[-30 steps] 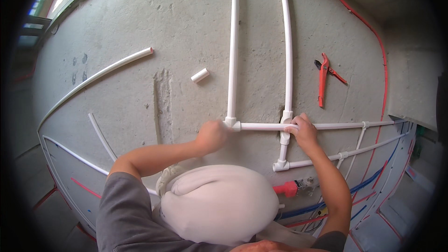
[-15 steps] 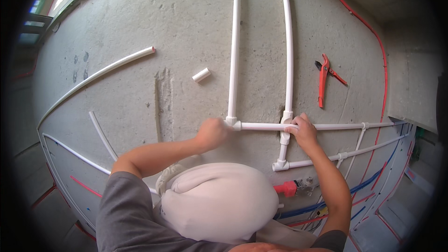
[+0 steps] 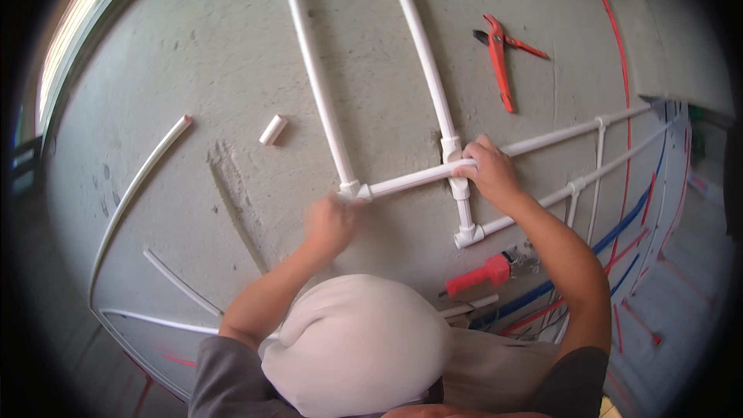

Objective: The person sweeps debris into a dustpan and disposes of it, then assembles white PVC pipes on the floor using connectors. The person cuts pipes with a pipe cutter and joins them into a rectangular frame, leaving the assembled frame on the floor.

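Observation:
White pipes joined by fittings lie on the grey concrete floor. My left hand [image 3: 331, 224], blurred by motion, is closed at the white corner pipe fitting [image 3: 352, 189], where a long pipe [image 3: 316, 73] meets a crosswise white pipe [image 3: 414, 179]. The palm side of that hand is hidden. Fingers of my right hand [image 3: 493, 174] wrap the crosswise pipe beside a white crossover fitting [image 3: 452, 153], into which a second long pipe [image 3: 422, 42] runs. Below the crossover, a short stub leads to another corner fitting [image 3: 467, 236].
Red pipe cutters [image 3: 499, 62] lie beyond my right hand. A short pipe offcut [image 3: 273, 130] and a long loose pipe [image 3: 135, 178] lie to the left. Near my light-clothed knee [image 3: 360, 340] lies a red-handled tool [image 3: 484, 273], with blue conduit [image 3: 534, 296] close by.
The view has turned and shifted, so the pipes appear tilted and lower left. My left hand stays by the corner fitting, now just below it; my right hand still grips near the crossover.

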The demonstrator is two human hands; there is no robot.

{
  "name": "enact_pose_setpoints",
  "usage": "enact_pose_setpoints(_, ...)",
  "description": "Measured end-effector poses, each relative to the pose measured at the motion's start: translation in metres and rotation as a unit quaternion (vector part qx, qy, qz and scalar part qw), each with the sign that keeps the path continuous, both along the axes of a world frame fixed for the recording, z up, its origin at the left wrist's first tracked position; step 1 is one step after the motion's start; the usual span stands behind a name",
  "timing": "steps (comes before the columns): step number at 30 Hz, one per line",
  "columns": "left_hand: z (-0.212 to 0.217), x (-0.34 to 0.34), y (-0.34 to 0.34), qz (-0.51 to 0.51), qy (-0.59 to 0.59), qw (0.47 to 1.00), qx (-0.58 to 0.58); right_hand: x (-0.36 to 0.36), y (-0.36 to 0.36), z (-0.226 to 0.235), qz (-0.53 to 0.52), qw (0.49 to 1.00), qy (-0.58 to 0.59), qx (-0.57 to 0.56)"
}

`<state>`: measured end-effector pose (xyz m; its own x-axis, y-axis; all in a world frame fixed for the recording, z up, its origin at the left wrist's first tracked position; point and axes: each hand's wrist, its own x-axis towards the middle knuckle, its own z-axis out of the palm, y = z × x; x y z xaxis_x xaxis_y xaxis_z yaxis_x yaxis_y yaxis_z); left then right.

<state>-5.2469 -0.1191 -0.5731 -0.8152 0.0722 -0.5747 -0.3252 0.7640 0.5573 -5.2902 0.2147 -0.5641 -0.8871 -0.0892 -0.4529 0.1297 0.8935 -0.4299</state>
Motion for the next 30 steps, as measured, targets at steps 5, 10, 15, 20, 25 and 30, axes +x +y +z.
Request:
enact_pose_setpoints(5,0.001,0.001,0.003,0.009,0.036,0.999,-0.017,0.002,0.006,-0.005,0.007,1.000,0.001,0.013)
enact_pose_setpoints(10,0.002,-0.003,0.003,0.014,0.002,1.000,-0.025,0.002,0.007,-0.008,-0.006,1.000,0.002,-0.007)
enact_pose_setpoints(15,0.004,-0.004,0.004,0.036,-0.036,0.998,-0.037,0.004,0.008,-0.009,0.001,1.000,0.019,-0.004)
enact_pose_setpoints(20,0.007,-0.004,0.003,0.010,0.001,0.998,-0.056,0.002,0.006,-0.003,0.024,1.000,0.009,0.010)
enact_pose_setpoints(25,0.005,-0.004,-0.001,0.004,0.006,0.999,-0.041,0.000,0.002,-0.001,0.022,0.999,-0.001,0.025)
enact_pose_setpoints(30,-0.005,0.001,-0.002,0.031,0.011,0.999,-0.009,0.004,0.003,-0.008,0.015,0.999,0.035,0.017)
